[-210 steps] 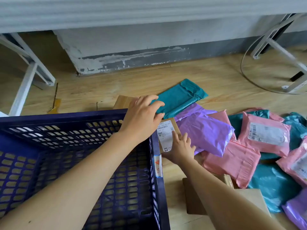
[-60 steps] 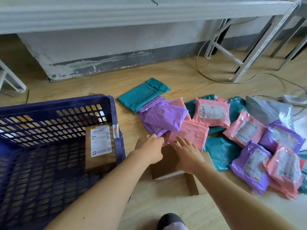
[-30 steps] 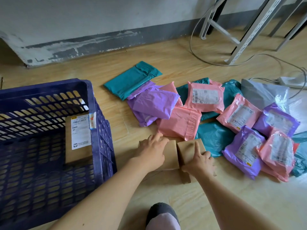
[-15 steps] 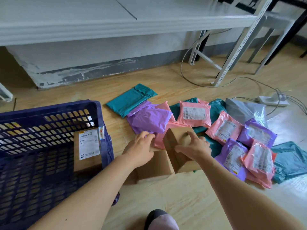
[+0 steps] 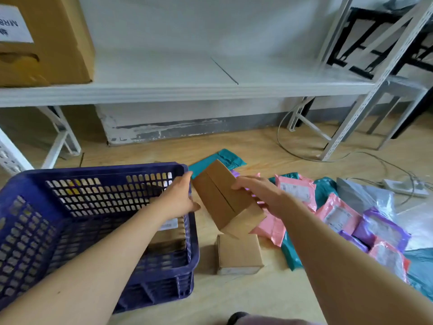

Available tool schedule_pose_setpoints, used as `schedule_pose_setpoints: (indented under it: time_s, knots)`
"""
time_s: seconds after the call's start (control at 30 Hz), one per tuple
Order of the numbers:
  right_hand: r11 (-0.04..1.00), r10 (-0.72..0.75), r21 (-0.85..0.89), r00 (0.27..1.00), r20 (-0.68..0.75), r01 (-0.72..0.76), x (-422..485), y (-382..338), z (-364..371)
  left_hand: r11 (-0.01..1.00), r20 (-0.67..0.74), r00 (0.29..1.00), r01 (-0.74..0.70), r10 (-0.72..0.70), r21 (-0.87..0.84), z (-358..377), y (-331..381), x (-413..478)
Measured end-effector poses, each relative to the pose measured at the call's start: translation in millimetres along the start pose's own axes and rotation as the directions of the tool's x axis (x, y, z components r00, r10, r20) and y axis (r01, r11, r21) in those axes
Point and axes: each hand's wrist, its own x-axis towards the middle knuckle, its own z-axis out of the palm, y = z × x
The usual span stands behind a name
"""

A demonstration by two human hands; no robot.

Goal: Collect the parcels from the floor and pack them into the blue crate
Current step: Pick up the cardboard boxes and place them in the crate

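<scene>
You've got the brown box (image 5: 220,198) in the air, tilted, just right of the blue crate (image 5: 105,170). L hand (image 5: 180,198) presses flat on its left face, R hand (image 5: 260,191) curls over the right edge. Prob stiff, light, smooth card, so squeeze opposite faces, not the flap seam
</scene>
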Motion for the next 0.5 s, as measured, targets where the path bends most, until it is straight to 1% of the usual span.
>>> schedule_pose_setpoints:
  time_s: [0.1, 0.2, 0.27, 0.4, 0.5]
  knots:
    - [0.984, 0.067, 0.164, 0.996, 0.056, -0.076, -6.6, -11.8, 22.2, 0.966, 0.008, 0.995, 0.101, -0.102, -0.240, -21.6, -15.8, -8.1]
    - [0.965, 0.105, 0.227, 0.986, 0.130, -0.133, -10.3, -17.6, 41.0, 0.926, 0.064, 0.978, 0.208, -0.197, -0.315, -38.6, -32.8, -17.4]
    - [0.962, 0.130, 0.220, 0.978, 0.163, -0.164, -12.5, -21.6, 49.9, 0.903, 0.112, 0.973, 0.230, -0.203, -0.362, -45.9, -43.0, -24.5]
    - [0.928, 0.136, 0.311, 0.964, 0.227, -0.204, -11.7, -29.0, 68.4, 0.820, 0.164, 0.965, 0.260, -0.204, -0.510, -56.1, -60.0, -36.7]
    - [0.895, 0.135, 0.383, 0.956, 0.259, -0.230, 0.0, -33.2, 85.9, 0.724, 0.203, 0.947, 0.320, -0.248, -0.611, -64.7, -77.1, -42.6]
